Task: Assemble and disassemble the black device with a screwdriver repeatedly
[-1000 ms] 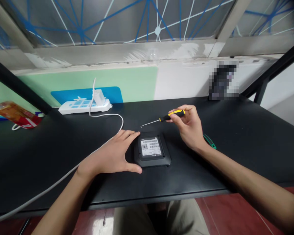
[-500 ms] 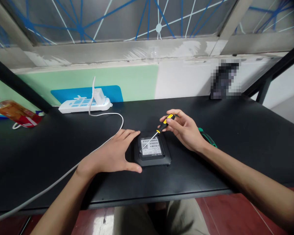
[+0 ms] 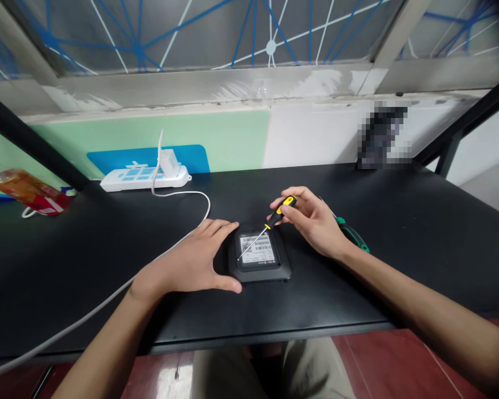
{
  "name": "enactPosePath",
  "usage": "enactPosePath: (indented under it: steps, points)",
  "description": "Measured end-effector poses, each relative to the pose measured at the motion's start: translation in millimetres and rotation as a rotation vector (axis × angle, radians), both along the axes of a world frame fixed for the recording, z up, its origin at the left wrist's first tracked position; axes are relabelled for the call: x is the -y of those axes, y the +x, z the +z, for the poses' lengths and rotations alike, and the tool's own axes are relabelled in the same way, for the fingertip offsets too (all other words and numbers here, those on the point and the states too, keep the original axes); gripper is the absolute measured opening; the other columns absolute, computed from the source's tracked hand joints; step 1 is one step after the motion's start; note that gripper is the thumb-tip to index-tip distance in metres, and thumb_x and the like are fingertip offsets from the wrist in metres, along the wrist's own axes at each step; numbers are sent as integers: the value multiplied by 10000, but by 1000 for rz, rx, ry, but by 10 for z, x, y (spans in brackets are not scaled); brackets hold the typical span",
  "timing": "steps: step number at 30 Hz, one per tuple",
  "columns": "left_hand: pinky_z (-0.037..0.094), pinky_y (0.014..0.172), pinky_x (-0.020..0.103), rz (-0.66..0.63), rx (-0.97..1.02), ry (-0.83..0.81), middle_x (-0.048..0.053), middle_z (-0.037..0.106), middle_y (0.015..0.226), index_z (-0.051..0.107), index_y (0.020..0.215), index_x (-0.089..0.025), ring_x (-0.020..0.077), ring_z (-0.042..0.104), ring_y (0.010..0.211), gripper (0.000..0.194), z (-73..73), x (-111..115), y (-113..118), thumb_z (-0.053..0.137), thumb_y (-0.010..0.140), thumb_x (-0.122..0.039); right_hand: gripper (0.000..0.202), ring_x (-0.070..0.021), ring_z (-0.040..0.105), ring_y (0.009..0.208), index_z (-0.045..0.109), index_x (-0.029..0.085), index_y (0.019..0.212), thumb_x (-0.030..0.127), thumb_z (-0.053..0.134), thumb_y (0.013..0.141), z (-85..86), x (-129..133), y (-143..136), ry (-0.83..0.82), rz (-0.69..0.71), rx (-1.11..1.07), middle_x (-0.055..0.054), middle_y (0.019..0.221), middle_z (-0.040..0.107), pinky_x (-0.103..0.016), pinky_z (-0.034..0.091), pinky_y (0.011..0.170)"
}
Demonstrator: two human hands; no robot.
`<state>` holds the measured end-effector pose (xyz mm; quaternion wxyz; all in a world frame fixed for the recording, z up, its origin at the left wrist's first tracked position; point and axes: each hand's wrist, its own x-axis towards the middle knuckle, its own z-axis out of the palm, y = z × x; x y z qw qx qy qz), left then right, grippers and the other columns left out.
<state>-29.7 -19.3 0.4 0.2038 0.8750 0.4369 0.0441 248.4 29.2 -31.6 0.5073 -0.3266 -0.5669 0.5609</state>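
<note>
A flat black device (image 3: 283,270) with a white printed label lies on the table in front of me. My left hand (image 3: 187,257) braces its left side, thumb along the front-left corner and fingertips at the back-left corner, holding it between them. A screwdriver (image 3: 281,212) with a black and yellow handle is pinched in my right hand (image 3: 316,221), above the device's right side. Its thin metal shaft slants down to the left across the label, and the tip meets the device near the label's lower left corner. Whether a screw is under the tip is too small to tell.
A green and black tool (image 3: 352,234) lies behind my right wrist, partly hidden. At the back left is a white power strip (image 3: 145,178) with a plugged adapter; its white cable (image 3: 108,298) runs under my left hand's side. A bottle (image 3: 29,191) stands far left.
The screwdriver handle has tipped and turned slightly in my right hand's fingers, while its tip stays at the same corner. My left hand and the device keep their places.
</note>
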Motion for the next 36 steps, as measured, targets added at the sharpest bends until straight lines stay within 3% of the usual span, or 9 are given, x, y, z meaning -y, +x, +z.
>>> enactPosePath:
  steps: [20,27,30,36]
  points:
    - [297,1213,539,4,13,0,123,432,1552,323,1555,-227,379,366,1441,1052,20,7,7,686,748,-795,240,-122,647,901,609,288,1160,254,666,929,165,121,23,274,-31,143,-8,1035,657,-263,616,748]
    - [280,1224,536,7,8,-6,124,413,1562,299,1566,-234,367,345,1456,1056,18,9,0,692,755,-784,260,-123,643,843,603,280,1148,303,696,907,211,108,23,267,-98,145,-9,988,677,-272,614,710]
    - [276,1226,546,3,14,-10,127,406,1566,291,1570,-240,371,346,1455,1063,5,3,-7,689,753,-792,296,-131,645,806,588,287,1153,346,713,891,220,91,29,249,-158,130,-10,958,692,-290,607,686]
    - [242,1243,552,-3,25,0,118,413,1564,290,1574,-246,370,342,1461,1075,-9,-3,-20,688,744,-800,274,-151,639,713,602,322,1093,376,743,865,258,25,94,318,-405,93,-16,880,680,-328,577,618]
